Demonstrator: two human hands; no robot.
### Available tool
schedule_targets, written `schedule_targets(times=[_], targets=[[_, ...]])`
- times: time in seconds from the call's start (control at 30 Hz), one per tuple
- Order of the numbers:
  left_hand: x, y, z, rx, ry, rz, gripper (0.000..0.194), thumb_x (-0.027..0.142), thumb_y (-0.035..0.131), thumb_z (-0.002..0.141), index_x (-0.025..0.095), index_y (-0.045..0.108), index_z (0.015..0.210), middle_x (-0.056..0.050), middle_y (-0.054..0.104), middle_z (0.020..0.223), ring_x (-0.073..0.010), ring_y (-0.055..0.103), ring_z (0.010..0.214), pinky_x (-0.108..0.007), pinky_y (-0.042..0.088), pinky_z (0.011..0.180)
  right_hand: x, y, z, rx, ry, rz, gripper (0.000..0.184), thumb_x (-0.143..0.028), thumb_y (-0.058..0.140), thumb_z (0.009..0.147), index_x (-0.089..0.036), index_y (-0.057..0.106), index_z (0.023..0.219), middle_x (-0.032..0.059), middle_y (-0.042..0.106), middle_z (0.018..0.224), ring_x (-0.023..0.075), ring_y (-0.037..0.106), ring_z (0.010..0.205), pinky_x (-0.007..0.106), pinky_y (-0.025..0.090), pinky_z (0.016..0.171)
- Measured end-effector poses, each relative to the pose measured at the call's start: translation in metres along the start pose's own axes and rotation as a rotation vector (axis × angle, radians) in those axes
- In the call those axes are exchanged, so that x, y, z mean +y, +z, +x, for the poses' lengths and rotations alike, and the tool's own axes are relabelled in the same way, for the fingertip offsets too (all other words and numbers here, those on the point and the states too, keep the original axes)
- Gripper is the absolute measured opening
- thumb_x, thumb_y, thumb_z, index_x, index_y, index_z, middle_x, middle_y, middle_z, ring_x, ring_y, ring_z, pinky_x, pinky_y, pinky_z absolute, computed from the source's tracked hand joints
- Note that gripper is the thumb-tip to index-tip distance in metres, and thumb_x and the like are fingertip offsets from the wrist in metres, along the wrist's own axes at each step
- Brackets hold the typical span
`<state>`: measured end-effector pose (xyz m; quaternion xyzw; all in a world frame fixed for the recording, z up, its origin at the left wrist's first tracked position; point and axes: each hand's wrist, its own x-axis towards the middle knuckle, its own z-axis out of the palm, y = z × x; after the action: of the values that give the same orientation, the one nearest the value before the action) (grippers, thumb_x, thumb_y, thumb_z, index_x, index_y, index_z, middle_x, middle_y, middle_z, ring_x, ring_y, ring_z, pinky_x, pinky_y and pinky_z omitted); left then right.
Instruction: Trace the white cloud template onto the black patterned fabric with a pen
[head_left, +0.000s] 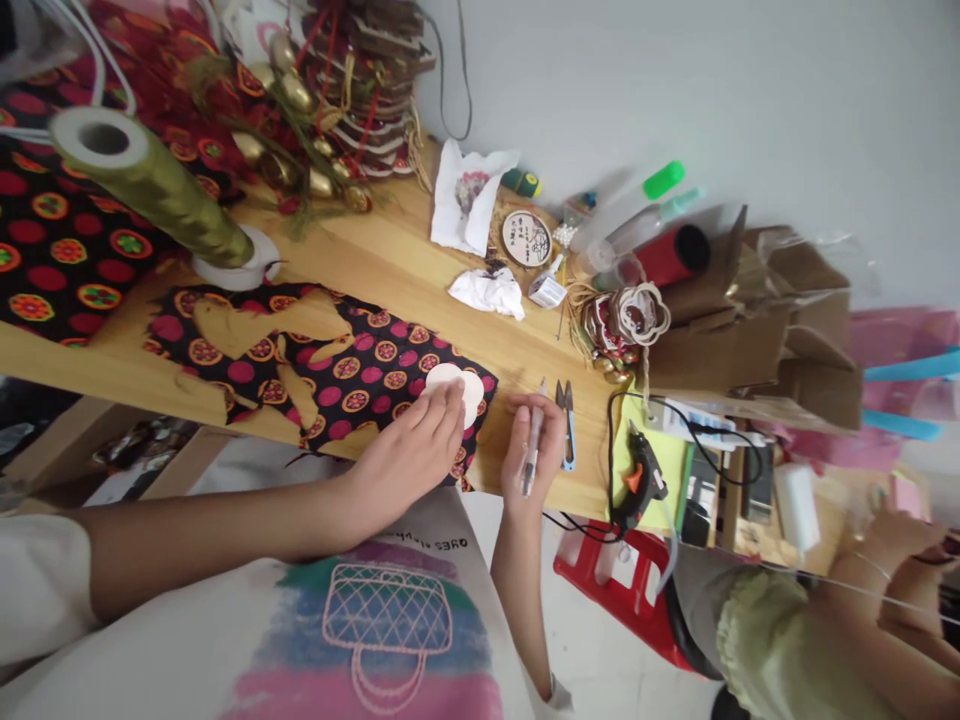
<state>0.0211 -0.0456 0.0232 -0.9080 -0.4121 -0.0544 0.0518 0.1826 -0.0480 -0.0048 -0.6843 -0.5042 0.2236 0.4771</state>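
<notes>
My left hand (415,435) lies flat with its fingers stretched out, pressing on a pale flower-shaped piece (471,392). That piece rests near the right end of a black patterned cloth (367,365), which has shapes cut out of it. My right hand (538,440) is closed around a clear pen (534,450), its tip pointing away from me, just right of the cloth. Beside the right hand lie blue-handled thread snips (568,430), apart from it on the wooden table (405,250).
A roll of green ribbon (165,195) stands at the left. Further right are a black glue gun (641,480) with a cable, a cardboard box (757,310) and a red stool (622,590). Another person's hand (889,540) is at the far right. Crumpled white cloth (489,290) lies behind.
</notes>
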Motion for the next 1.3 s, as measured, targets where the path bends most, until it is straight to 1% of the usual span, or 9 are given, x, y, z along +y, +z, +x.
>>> schedule_targets(times=[0.23,0.33,0.43,0.53,0.63,0.77,0.9,1.07,1.3], targets=[[0.005,0.0,0.005,0.026,-0.018,0.05,0.05,0.002,0.031,0.088,0.003,0.063,0.127,-0.018,0.06,0.134,-0.0261,0.061,0.122,-0.034,0.051,0.1,-0.012,0.002,0.01,-0.088,0.017,0.098,0.022,-0.042,0.052,0.093,-0.022,0.052,0.102,0.003,0.07,0.084,0.0174,0.07,0.078,0.035,0.056,0.078],[0.006,0.0,0.005,0.05,0.005,0.144,0.047,0.003,0.036,0.087,0.0,0.063,0.125,-0.022,0.062,0.13,-0.0275,0.063,0.117,-0.035,0.051,0.098,-0.02,0.003,0.019,-0.111,0.021,0.135,0.02,-0.04,0.055,0.092,-0.022,0.054,0.102,0.0004,0.069,0.078,0.0158,0.069,0.074,0.033,0.055,0.074],[0.009,0.002,0.004,0.06,0.011,0.193,0.045,0.004,0.041,0.086,-0.003,0.062,0.125,-0.025,0.062,0.129,-0.0295,0.064,0.115,-0.037,0.051,0.099,-0.029,0.004,0.035,-0.219,0.005,0.156,0.021,-0.041,0.052,0.094,-0.022,0.059,0.102,-0.0024,0.064,0.069,0.0136,0.063,0.064,0.03,0.052,0.068],[0.016,0.006,0.004,0.028,-0.004,0.221,0.045,0.007,0.043,0.086,-0.005,0.06,0.126,-0.027,0.059,0.131,-0.0315,0.062,0.118,-0.039,0.05,0.101,-0.039,0.009,0.058,-0.368,-0.086,0.146,0.028,-0.048,0.055,0.091,-0.022,0.064,0.087,-0.0029,0.059,0.065,0.0115,0.055,0.058,0.027,0.046,0.058],[0.026,0.01,0.006,0.005,-0.052,0.251,0.046,0.008,0.043,0.087,-0.007,0.06,0.126,-0.028,0.058,0.132,-0.0343,0.062,0.117,-0.041,0.053,0.098,-0.051,0.02,0.081,-0.649,-0.22,0.051,0.033,-0.051,0.052,0.093,-0.021,0.062,0.08,-0.0024,0.058,0.067,0.0101,0.051,0.058,0.025,0.043,0.058],[0.035,0.014,0.008,0.024,-0.123,0.223,0.044,0.008,0.041,0.088,-0.006,0.062,0.123,-0.029,0.06,0.128,-0.0342,0.065,0.112,-0.042,0.057,0.092,-0.064,0.037,0.101,-1.008,-0.38,-0.056,0.025,-0.042,0.059,0.09,-0.019,0.06,0.081,-0.002,0.06,0.07,0.0104,0.056,0.063,0.024,0.042,0.063],[0.034,0.018,0.007,0.089,-0.123,0.195,0.043,0.009,0.039,0.089,-0.003,0.065,0.12,-0.024,0.065,0.122,-0.0319,0.067,0.109,-0.041,0.058,0.091,-0.07,0.051,0.11,-1.225,-0.488,-0.114,0.016,-0.032,0.063,0.088,-0.018,0.063,0.081,-0.0007,0.065,0.074,0.0116,0.06,0.067,0.024,0.043,0.066],[0.029,0.025,0.003,0.197,-0.123,0.213,0.041,0.011,0.039,0.09,-0.002,0.067,0.118,-0.023,0.067,0.121,-0.0307,0.067,0.108,-0.041,0.057,0.093,-0.074,0.06,0.117,-1.308,-0.573,-0.197,0.017,-0.031,0.063,0.088,-0.016,0.065,0.08,-0.0006,0.067,0.07,0.0116,0.061,0.063,0.023,0.04,0.063],[0.028,0.026,0.001,0.186,-0.106,0.207,0.039,0.013,0.042,0.091,-0.001,0.066,0.119,-0.021,0.066,0.122,-0.0295,0.067,0.105,-0.041,0.057,0.093,-0.079,0.06,0.116,-1.311,-0.69,-0.342,0.015,-0.029,0.063,0.088,-0.017,0.066,0.08,0.0,0.069,0.073,0.012,0.06,0.066,0.023,0.035,0.064]])
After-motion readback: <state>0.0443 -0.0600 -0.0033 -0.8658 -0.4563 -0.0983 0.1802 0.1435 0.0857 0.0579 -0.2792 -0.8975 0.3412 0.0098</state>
